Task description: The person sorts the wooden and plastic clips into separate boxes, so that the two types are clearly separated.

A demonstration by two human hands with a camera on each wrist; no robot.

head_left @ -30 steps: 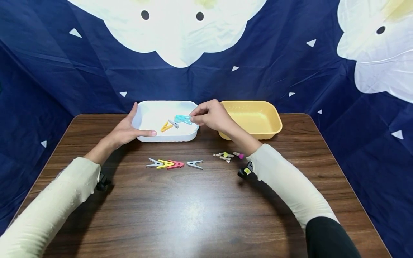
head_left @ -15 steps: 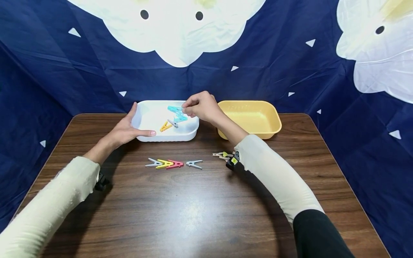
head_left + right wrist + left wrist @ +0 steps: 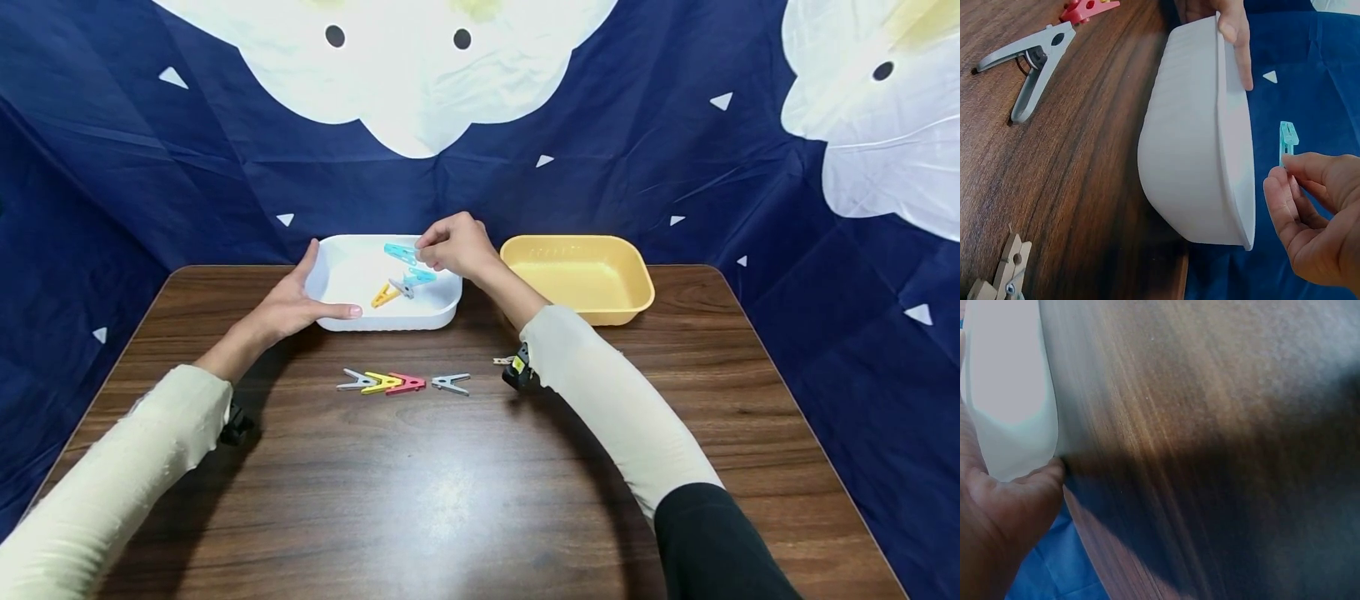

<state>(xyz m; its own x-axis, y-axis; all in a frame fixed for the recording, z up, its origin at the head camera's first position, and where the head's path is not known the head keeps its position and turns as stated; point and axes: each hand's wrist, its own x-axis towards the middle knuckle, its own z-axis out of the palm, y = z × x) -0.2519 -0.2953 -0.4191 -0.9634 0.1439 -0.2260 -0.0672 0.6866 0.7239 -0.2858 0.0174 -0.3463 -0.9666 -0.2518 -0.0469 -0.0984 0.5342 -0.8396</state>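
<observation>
My right hand (image 3: 459, 247) pinches a light blue clothespin (image 3: 398, 252) between thumb and fingertips over the white plastic basin (image 3: 390, 322). In the right wrist view this clothespin (image 3: 1288, 132) points up from the fingertips beyond the basin's rim (image 3: 1235, 206). Inside the basin lie another light blue clothespin (image 3: 422, 277), a grey clothespin (image 3: 404, 288) and a yellow-orange clothespin (image 3: 384, 295). My left hand (image 3: 292, 304) rests against the basin's left end, thumb stretched along the front rim and fingers extended at the side. The left wrist view shows that thumb (image 3: 1041, 478) at the basin's corner.
A yellow basin (image 3: 637, 310) stands to the right. On the table in front lie a grey-blue clothespin (image 3: 357, 380), a yellow one (image 3: 381, 382), a red one (image 3: 406, 383) and a separate grey one (image 3: 452, 383). Small wooden clothespins (image 3: 1013, 265) are partly hidden under my right forearm.
My right hand has moved left over the white basin and lifted a light blue clothespin away from the other one. My left hand has stayed at the basin's left end.
</observation>
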